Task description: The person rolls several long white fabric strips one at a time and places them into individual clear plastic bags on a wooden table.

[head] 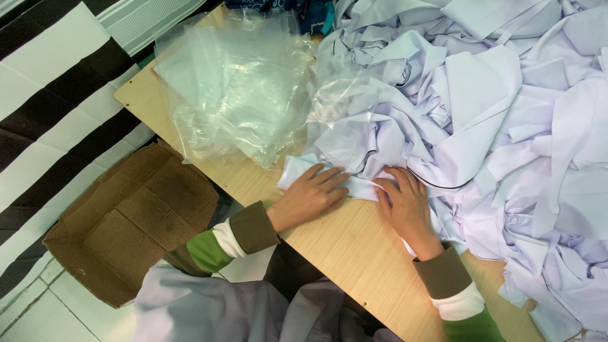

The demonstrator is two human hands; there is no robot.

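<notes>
My left hand (313, 194) lies flat, fingers spread, on a small folded white cloth (356, 185) at the edge of the wooden table (354, 247). My right hand (405, 206) presses the same cloth's right end, fingers curled over it. Both wrists show brown cuffs over green and white sleeves. The cloth runs into a big heap of white garments (494, 126) that covers the table's right half.
A stack of clear plastic bags (234, 82) lies on the table's far left part. An open brown cardboard box (130, 225) stands on the floor to the left. A black and white striped mat (50, 107) lies beyond it. Grey cloth (215, 310) sits in my lap.
</notes>
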